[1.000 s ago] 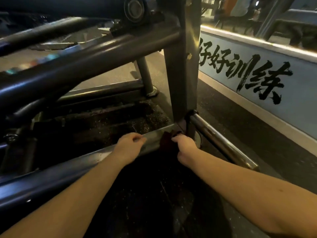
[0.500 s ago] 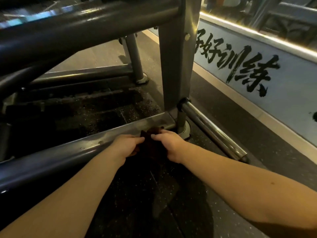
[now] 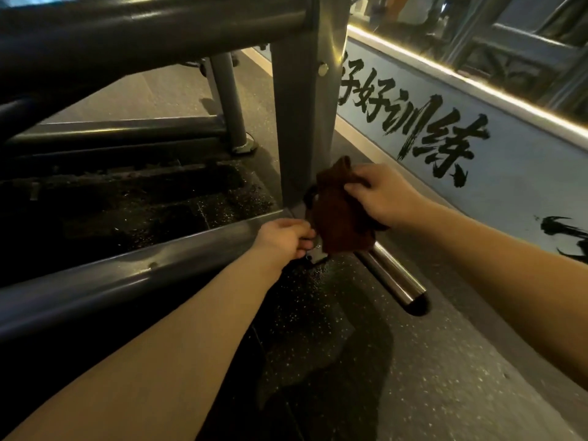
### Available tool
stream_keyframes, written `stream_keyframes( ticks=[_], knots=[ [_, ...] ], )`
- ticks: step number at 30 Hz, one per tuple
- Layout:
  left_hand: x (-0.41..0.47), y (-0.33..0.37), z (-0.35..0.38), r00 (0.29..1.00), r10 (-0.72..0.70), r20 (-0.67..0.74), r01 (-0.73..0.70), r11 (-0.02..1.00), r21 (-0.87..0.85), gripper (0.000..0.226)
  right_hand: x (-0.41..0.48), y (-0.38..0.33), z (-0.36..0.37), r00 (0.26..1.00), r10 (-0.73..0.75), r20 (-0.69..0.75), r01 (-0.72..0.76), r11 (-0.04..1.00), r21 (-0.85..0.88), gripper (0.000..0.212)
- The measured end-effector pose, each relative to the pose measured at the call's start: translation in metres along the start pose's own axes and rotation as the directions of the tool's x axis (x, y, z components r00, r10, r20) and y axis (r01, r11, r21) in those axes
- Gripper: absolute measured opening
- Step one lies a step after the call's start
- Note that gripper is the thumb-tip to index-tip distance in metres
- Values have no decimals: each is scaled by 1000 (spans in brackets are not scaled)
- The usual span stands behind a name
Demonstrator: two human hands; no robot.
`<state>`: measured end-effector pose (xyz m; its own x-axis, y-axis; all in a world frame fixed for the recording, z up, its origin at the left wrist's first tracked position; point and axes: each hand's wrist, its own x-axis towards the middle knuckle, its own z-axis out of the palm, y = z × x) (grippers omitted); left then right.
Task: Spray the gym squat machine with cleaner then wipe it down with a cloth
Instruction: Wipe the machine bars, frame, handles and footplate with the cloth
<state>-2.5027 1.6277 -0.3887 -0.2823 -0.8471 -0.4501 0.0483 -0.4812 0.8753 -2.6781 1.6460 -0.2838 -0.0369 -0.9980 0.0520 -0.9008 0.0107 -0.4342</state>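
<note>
Fingers of the right hand (image 3: 385,195) clench a crumpled dark brown cloth (image 3: 340,214) against the foot of the grey steel upright post (image 3: 302,122), hiding the top of the shiny chrome peg (image 3: 394,281), while the left hand (image 3: 284,238) curls at the cloth's lower edge beside the low grey rail (image 3: 127,268), its grip impossible to tell.

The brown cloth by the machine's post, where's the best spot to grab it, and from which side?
Take the cloth by its bunched top, where the right hand grips it, coming from the right. The upright post and base rail close off the left and back; the lower part hangs loose, probably poor for pressing.
</note>
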Motion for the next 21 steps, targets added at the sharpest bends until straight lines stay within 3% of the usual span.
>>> stream_keyframes(
  ticks=[2,4,6,8,11,13,17,21],
  knots=[
    [2,3,24,999,-23,41,24,1000,-12,9,0,21,-4,999,-40,6,41,996,-77,19],
    [5,-3,47,997,-36,64,34,999,37,6,-3,42,2,991,39,128,-27,995,-94,27],
    [9,-11,66,999,-40,34,37,996,81,13,-13,56,7,945,152,289,-154,988,-16,37],
    [17,-20,77,999,-13,-45,18,995,98,25,-19,65,11,909,217,355,-280,950,136,39],
    [23,-27,79,995,7,-100,2,995,96,14,-8,69,27,942,178,285,-190,982,14,48],
    [26,-30,79,996,-13,-83,14,1000,16,22,13,66,43,966,146,215,-140,989,-42,51],
    [25,-29,89,995,-57,-86,51,996,-76,31,58,58,62,967,214,135,-224,973,56,48],
    [21,-40,92,995,-17,-100,9,997,-82,35,30,72,46,948,256,188,-280,953,114,29]
  ],
)
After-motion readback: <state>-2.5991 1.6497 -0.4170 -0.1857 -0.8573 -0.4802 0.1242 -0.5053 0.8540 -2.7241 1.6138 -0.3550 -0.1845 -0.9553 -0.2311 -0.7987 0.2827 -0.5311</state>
